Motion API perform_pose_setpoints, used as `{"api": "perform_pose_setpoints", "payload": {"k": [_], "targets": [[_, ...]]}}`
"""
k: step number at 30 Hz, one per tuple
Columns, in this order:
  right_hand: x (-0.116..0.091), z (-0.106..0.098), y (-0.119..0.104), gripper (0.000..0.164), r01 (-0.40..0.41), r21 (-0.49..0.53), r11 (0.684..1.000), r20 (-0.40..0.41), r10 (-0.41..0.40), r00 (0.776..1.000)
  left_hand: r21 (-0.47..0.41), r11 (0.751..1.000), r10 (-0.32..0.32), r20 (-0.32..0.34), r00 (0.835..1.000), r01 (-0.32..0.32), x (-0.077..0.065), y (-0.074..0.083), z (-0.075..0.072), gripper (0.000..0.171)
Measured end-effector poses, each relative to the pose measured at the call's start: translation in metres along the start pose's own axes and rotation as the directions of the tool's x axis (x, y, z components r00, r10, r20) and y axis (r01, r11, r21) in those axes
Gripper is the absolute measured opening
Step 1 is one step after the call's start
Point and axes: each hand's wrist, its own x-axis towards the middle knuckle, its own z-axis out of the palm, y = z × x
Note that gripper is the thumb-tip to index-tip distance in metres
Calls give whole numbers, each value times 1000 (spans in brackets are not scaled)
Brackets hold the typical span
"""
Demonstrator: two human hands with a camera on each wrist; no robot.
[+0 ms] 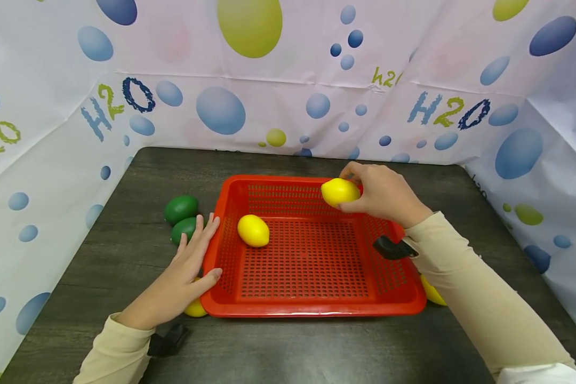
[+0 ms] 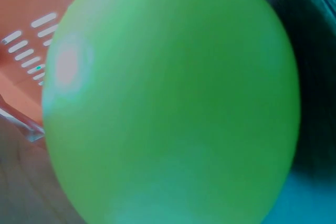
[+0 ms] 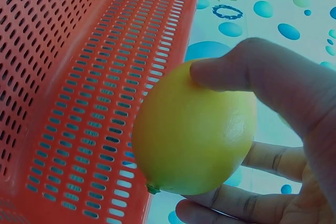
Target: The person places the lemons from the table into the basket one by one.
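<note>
My right hand (image 1: 389,194) holds a yellow lemon (image 1: 337,192) over the back right of a red plastic basket (image 1: 317,310). In the right wrist view, the thumb presses on one side of this lemon (image 3: 191,129) and fingers support the other, beside the perforated basket wall (image 3: 105,108). My left hand (image 1: 177,288) lies along the basket's left rim with its fingers extended. A second lemon (image 1: 253,231) sits inside the basket at the left. Partly hidden under the left hand is another lemon (image 1: 195,308); a large rounded fruit (image 2: 173,98) fills most of the left wrist view.
Two dark green oval fruits (image 1: 181,209) lie left of the basket, one partly behind the left fingertips. Another yellow fruit (image 1: 433,291) shows between the basket's right side and the right sleeve. A patterned sheet (image 1: 278,106) surrounds the dark wooden table (image 1: 293,346).
</note>
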Motion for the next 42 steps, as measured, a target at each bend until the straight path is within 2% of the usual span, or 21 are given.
{"api": "perform_pose_setpoints", "payload": {"k": [16, 27, 33, 42], "targets": [[12, 12, -14, 54, 41, -37, 999, 19, -40, 999, 2, 1000, -7, 3, 1000, 7, 0, 1, 0, 84], [14, 16, -26, 53, 68, -22, 997, 33, -67, 997, 6, 1000, -5, 1, 1000, 5, -1, 0, 1, 84], [15, 18, -27, 52, 64, -17, 998, 35, -63, 997, 7, 1000, -8, 1, 1000, 8, 0, 0, 1, 84], [16, 21, -28, 52, 100, -28, 995, 43, -99, 994, 2, 1000, -7, -1, 1000, 7, -1, 0, 1, 84]]}}
